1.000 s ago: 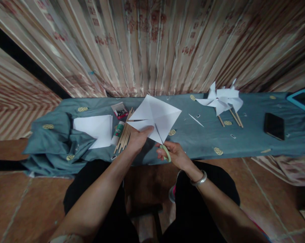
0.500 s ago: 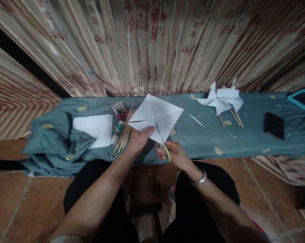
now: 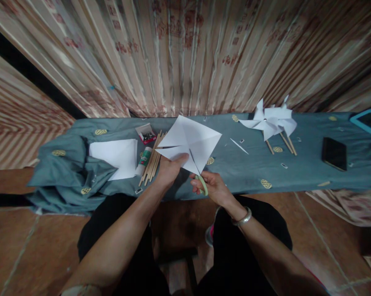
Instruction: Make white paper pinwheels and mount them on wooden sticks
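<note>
Right hand point(image 3: 214, 186): fingers curled, green scissor handles point(image 3: 204, 187) gripped; a bangle point(image 3: 243, 217) is worn at the wrist. Left hand point(image 3: 169, 168): closed on the sheet, thumb laid on top, fingers hidden beneath. White paper sheet point(image 3: 200, 137): held over the cloth point(image 3: 234, 176) between both hands, slit from the left corner, its near corner met by the scissors. Wooden sticks point(image 3: 150, 166): bundled beside a glue stick point(image 3: 144, 159). Paper stack point(image 3: 120, 156): partly covered by cloth, at left. Phone point(image 3: 334, 153): placed at right. Small open box point(image 3: 146, 135): set beyond the glue stick. White pinwheels point(image 3: 276, 119): grouped near the curtain point(image 3: 185, 61).
</note>
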### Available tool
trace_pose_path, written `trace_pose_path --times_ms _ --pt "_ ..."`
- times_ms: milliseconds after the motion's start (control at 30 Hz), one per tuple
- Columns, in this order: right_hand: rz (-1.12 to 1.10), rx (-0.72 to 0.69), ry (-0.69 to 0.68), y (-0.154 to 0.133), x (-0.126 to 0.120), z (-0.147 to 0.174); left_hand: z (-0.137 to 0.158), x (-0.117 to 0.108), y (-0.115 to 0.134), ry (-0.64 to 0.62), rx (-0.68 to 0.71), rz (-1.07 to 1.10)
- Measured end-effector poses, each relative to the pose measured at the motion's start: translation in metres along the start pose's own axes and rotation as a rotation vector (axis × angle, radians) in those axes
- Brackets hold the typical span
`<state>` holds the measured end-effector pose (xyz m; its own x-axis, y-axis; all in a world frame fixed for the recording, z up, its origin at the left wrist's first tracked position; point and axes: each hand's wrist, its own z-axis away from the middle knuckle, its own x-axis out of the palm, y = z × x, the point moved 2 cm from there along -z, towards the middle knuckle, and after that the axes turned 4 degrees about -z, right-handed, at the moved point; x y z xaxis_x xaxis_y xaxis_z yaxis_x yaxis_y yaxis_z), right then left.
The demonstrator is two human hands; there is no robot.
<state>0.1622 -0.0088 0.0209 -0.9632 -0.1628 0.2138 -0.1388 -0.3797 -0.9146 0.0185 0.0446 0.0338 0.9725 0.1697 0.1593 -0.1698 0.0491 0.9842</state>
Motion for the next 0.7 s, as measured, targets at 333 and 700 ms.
trace_pose_path --times_ms 333,700 --pt "0.033 0.012 -0.034 0.005 -0.001 0.001 -0.002 -0.002 0.005 0.009 0.024 0.053" --pt "0.221 -0.057 -0.171 -0.012 -0.024 0.024 -0.025 -0.019 0.007 0.101 0.04 0.106"
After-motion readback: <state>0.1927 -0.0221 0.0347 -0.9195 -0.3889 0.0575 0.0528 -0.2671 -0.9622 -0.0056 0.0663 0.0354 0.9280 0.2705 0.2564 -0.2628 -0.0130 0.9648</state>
